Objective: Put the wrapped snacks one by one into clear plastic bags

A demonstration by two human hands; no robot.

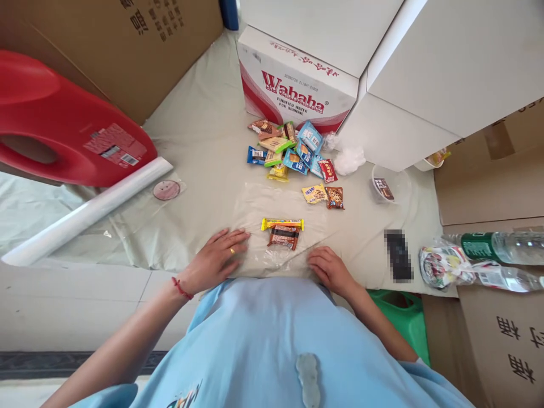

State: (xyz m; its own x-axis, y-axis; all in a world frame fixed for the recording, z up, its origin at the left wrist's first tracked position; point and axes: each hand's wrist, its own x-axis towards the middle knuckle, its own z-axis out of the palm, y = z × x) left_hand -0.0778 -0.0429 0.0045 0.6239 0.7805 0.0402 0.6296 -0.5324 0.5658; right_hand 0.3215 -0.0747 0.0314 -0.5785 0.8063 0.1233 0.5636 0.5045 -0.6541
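Note:
My left hand [221, 250] lies palm down at the left edge of a clear plastic sheet [251, 205], fingers spread and nothing in them. On the sheet's right side rests my right hand [330, 268], its fingers loosely bent and holding nothing visible. Between the hands, a yellow stick-shaped snack packet [282, 224] lies just above a brown snack packet [283, 238], both on the sheet. Farther up are a pale yellow packet [313, 194] and a brown cookie packet [335, 198] side by side.
Mixed snack packets [295, 160] are heaped before a Wahaha box [297, 85]. A plastic roll [89, 212] and a red jug [63, 124] stand left. At right are a clear tub [403, 182], a pixelated dark object [398, 256] and plastic bottles [521, 247].

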